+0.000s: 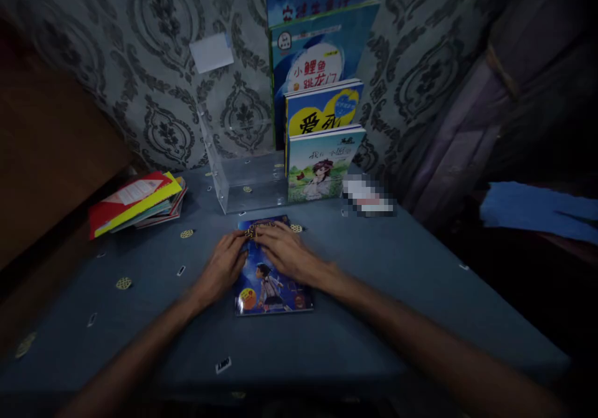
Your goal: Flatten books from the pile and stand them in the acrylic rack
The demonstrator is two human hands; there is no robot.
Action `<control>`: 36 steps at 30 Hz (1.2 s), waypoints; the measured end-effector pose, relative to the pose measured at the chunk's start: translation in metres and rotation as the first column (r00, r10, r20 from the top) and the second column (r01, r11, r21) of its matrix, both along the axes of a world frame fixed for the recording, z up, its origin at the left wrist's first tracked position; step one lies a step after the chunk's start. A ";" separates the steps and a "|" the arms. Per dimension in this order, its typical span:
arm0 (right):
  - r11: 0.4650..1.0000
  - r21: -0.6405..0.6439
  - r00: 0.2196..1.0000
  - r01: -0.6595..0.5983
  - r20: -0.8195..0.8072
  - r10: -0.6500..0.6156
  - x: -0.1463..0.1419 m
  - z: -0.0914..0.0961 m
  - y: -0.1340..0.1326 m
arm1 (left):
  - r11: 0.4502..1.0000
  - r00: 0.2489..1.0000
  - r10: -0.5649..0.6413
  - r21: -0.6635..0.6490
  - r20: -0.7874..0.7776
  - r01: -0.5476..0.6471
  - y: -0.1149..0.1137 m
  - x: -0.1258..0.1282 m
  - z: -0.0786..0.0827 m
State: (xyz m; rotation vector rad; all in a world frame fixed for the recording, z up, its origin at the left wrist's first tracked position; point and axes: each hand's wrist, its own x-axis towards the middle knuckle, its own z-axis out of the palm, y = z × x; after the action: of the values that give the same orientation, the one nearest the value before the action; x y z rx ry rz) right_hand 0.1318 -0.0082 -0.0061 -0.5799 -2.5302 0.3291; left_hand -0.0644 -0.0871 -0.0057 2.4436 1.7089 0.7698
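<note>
A blue comic-style book (268, 293) with a running figure on its cover lies flat on the table. My left hand (227, 259) rests along its upper left edge, fingertips and thumb on the cover, not wrapped round it. Across the upper right part of the same cover lies my right hand (287, 253), its fingers stretched out flat. The two hands' fingertips nearly meet over the title and partly hide it. Just behind the book stands a clear acrylic rack (224, 181) with stepped tiers.
Several upright books fill the rack's right side, a green-covered one (322, 169) in front. At the left lies an uneven pile of books (137, 203), red and yellow on top. A blurred-out patch (369, 195) sits right of the rack. Patterned curtain (168, 38) hangs behind the blue tablecloth (374, 256).
</note>
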 end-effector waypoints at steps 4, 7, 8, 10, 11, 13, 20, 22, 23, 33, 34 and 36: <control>0.999 -0.041 0.994 -0.019 0.110 0.023 -0.012 0.002 -0.010 | 0.998 0.998 0.060 0.011 -0.019 -0.059 0.017 -0.016 -0.014; 0.992 -0.084 0.984 0.097 0.158 -0.083 -0.001 0.000 -0.001 | 0.996 0.996 0.081 0.046 -0.047 -0.079 0.017 -0.015 -0.020; 0.984 -0.099 0.978 0.145 0.168 -0.127 0.006 -0.001 0.004 | 0.995 0.995 0.087 0.050 -0.058 -0.084 0.016 -0.015 -0.021; 0.967 -0.131 0.965 0.217 0.180 -0.192 0.018 -0.005 0.012 | 0.995 0.994 0.084 0.053 -0.073 -0.080 0.015 -0.014 -0.021; 0.961 -0.146 0.962 0.233 0.182 -0.206 0.023 -0.007 0.016 | 0.996 0.994 0.080 0.053 -0.079 -0.076 0.015 -0.014 -0.021; 0.958 -0.163 0.963 0.237 0.173 -0.209 0.031 -0.010 0.018 | 0.996 0.993 0.080 0.055 -0.092 -0.076 0.015 -0.015 -0.020; 0.964 -0.140 0.967 0.224 0.157 -0.202 0.053 -0.010 -0.027 | 0.994 0.980 0.110 0.012 -0.166 -0.109 0.015 -0.013 -0.017; 0.971 -0.126 0.971 0.205 0.151 -0.185 0.064 -0.011 -0.053 | 0.993 0.979 0.116 -0.011 -0.169 -0.119 0.014 -0.011 -0.015; 0.974 -0.116 0.974 0.196 0.138 -0.179 0.069 -0.012 -0.066 | 0.992 0.979 0.120 -0.019 -0.165 -0.125 0.013 -0.011 -0.014; 0.968 -0.186 0.985 0.168 -0.002 -0.171 0.088 -0.006 -0.103 | 0.984 0.973 0.174 -0.001 -0.148 -0.176 0.010 -0.010 -0.012; 0.962 -0.221 0.986 0.161 -0.017 -0.168 0.086 -0.001 -0.101 | 0.984 0.973 0.177 -0.003 -0.146 -0.179 0.010 -0.011 -0.012; 0.945 -0.297 0.986 0.136 -0.056 -0.160 0.080 0.008 -0.100 | 0.987 0.980 0.154 -0.027 -0.126 -0.159 0.012 -0.014 -0.012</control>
State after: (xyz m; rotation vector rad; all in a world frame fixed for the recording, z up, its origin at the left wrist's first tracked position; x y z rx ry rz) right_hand 0.2114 -0.1079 0.0022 -0.8474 -2.3603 0.6649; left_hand -0.0779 -0.0752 -0.0179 2.4014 1.9601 0.6051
